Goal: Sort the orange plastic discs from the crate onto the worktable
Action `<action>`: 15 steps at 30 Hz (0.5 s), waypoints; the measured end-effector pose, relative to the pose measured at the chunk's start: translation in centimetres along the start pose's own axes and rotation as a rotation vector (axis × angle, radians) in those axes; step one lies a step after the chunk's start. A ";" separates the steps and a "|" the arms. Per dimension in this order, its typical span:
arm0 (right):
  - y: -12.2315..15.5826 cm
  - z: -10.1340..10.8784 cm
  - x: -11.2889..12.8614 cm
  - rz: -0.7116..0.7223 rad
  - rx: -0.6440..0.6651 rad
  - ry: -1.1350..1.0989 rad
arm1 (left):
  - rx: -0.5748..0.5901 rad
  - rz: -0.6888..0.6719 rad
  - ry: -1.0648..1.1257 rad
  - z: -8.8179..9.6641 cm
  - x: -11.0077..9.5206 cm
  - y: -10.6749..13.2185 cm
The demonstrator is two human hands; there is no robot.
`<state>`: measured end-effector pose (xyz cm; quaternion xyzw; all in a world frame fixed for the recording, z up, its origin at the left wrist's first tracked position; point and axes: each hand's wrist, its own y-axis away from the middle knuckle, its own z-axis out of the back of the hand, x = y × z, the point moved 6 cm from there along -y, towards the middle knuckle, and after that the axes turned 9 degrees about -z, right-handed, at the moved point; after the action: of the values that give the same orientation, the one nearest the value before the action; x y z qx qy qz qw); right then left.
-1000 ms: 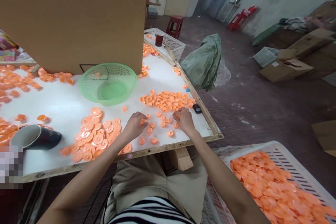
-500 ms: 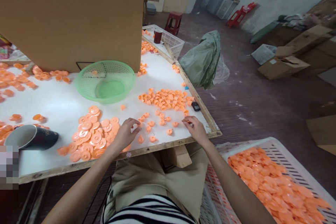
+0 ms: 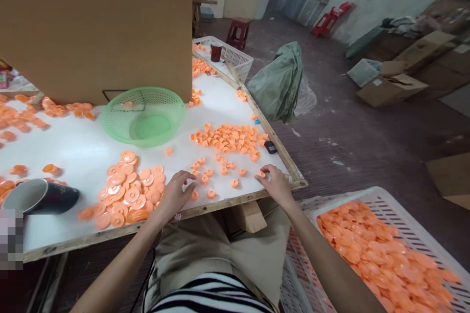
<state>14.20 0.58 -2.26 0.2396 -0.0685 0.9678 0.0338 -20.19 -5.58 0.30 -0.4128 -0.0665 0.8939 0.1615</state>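
2 hands (image 3: 175, 194) (image 3: 276, 185), 1 green basket (image 3: 114, 120)

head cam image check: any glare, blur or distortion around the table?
Head view: the white table is bright, nearly washed out, with only faint shadows. Head view: left hand and right hand are sharp, no motion blur. Head view: wide-angle stretch shows toward the corners, as on the white crate; a pixelated patch masks the lower-left edge.

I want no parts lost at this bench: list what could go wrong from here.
1. The right hand works among loose small caps close to the table's wooden rim; a sweep could flick some over it to the floor.
2. The small black object lies right at the rim and might be knocked off.
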 end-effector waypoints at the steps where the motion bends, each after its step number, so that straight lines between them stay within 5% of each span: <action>1: -0.3 0.1 -0.1 -0.039 -0.023 -0.001 | -0.004 0.005 0.004 -0.1 0.0 0.2; 7: -3.0 -1.1 1.4 -0.211 -0.165 -0.014 | -0.030 -0.017 0.026 -1.4 -1.4 1.3; 15: -4.2 -2.5 1.9 -0.132 -0.088 -0.066 | -0.068 -0.092 -0.011 -2.6 -2.4 2.5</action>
<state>11.82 5.15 -3.04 0.2735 -0.0963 0.9512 0.1059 -17.40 -8.81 -0.28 -0.4095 -0.1169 0.8851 0.1879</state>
